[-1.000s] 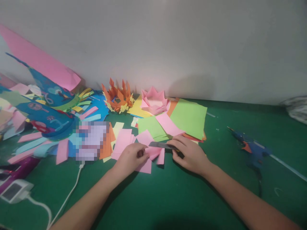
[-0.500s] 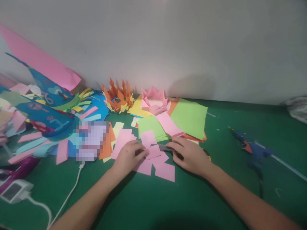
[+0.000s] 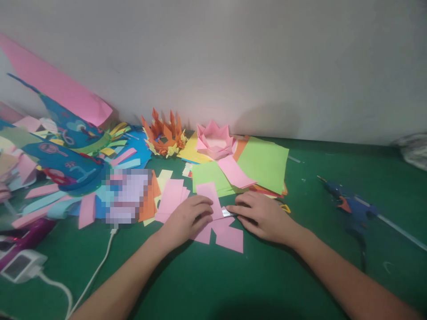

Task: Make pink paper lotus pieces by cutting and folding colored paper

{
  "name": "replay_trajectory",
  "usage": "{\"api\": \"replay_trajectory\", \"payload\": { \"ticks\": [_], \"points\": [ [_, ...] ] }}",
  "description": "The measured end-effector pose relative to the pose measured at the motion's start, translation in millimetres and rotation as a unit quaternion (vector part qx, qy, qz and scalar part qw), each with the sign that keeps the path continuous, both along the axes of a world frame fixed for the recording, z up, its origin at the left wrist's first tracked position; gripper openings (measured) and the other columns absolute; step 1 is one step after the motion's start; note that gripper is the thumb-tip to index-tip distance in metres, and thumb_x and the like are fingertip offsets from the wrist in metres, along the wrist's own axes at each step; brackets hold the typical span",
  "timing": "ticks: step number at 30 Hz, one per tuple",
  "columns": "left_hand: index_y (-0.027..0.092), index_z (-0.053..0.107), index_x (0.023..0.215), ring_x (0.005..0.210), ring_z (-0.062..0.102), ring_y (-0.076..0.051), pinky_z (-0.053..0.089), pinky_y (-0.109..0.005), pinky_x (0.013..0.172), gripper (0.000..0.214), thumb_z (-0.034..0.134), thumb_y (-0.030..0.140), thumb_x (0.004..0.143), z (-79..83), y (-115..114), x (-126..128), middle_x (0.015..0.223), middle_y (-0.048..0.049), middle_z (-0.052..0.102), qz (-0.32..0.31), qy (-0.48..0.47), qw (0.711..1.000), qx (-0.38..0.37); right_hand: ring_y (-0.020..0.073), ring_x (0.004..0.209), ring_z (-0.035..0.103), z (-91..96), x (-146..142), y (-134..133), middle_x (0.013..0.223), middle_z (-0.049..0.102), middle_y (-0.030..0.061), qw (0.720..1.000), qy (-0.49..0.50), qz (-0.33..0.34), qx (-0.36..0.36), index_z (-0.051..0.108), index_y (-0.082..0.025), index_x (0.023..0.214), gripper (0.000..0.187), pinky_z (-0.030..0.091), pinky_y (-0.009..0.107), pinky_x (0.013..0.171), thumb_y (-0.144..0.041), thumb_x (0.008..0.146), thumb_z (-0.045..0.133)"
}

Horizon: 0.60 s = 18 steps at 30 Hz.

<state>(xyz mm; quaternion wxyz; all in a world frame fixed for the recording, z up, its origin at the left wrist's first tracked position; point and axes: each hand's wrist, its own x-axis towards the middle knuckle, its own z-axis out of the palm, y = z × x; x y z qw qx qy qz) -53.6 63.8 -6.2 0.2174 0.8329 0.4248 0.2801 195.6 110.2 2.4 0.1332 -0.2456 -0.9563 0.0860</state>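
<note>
My left hand (image 3: 187,217) lies on a pink paper piece (image 3: 209,192) on the green table, fingers stretched out and pressing it down. My right hand (image 3: 262,214) rests just to its right, fingers closed loosely over scissors (image 3: 228,213). The metal blade tip shows at the fingertips and a yellow handle (image 3: 285,207) pokes out behind the hand. Cut pink squares (image 3: 230,238) lie in front of both hands. A small stack of pink paper (image 3: 171,198) sits left of my left hand.
Green and pink sheets (image 3: 263,162) lie behind the hands, with a pink paper crown (image 3: 214,141) and an orange one (image 3: 164,133) against the wall. A blue glue gun (image 3: 350,206) lies right. Coloured paper scraps, a white cable (image 3: 96,271) and a charger (image 3: 20,265) fill the left.
A pink square has dropped onto the table in front of my hands. My left hand went from pinching the paper to pressing it flat. The scissors came down lower under my right hand.
</note>
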Motion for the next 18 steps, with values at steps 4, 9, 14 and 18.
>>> {"api": "replay_trajectory", "payload": {
  "ticks": [4,9,14,18],
  "points": [
    [0.016,0.065,0.090,0.097,0.058,-0.019,0.050,-0.035,0.085,0.018,0.047,0.017,0.090,-2.1,2,-2,0.105,-0.0104,0.064,-0.003,0.002,1.000,0.015,0.0210,0.089,0.050,-1.9,2,2,0.096,0.059,0.0101,1.000,-0.005,0.011,-0.005,0.061,-0.024,0.119,0.033,0.041,0.034,0.073,-0.022,0.094,0.039],
    [0.018,0.069,0.089,0.095,0.061,-0.019,0.053,-0.034,0.080,0.024,0.046,0.016,0.090,-7.9,6,-5,0.103,-0.0098,0.066,0.000,-0.015,1.000,0.020,0.0194,0.084,0.049,-2.1,4,4,0.093,0.057,0.0099,0.999,0.001,0.033,-0.015,0.059,-0.025,0.122,0.036,0.041,0.033,0.070,-0.018,0.095,0.036],
    [0.019,0.072,0.084,0.094,0.061,-0.019,0.053,-0.034,0.079,0.025,0.047,0.012,0.088,-12.8,9,-7,0.103,-0.0083,0.067,-0.001,-0.005,1.000,0.018,0.0190,0.082,0.048,-1.0,5,5,0.091,0.056,0.0101,0.999,0.005,0.046,-0.016,0.058,-0.024,0.122,0.038,0.041,0.032,0.070,-0.015,0.094,0.035],
    [0.019,0.073,0.084,0.095,0.061,-0.020,0.053,-0.033,0.079,0.025,0.049,0.012,0.087,-13.2,9,-6,0.104,-0.0081,0.066,0.007,-0.010,1.000,0.004,0.0196,0.084,0.048,-0.2,9,7,0.094,0.056,0.0119,0.998,-0.006,0.065,-0.006,0.060,-0.021,0.118,0.037,0.041,0.032,0.070,-0.012,0.093,0.035]
  ]
}}
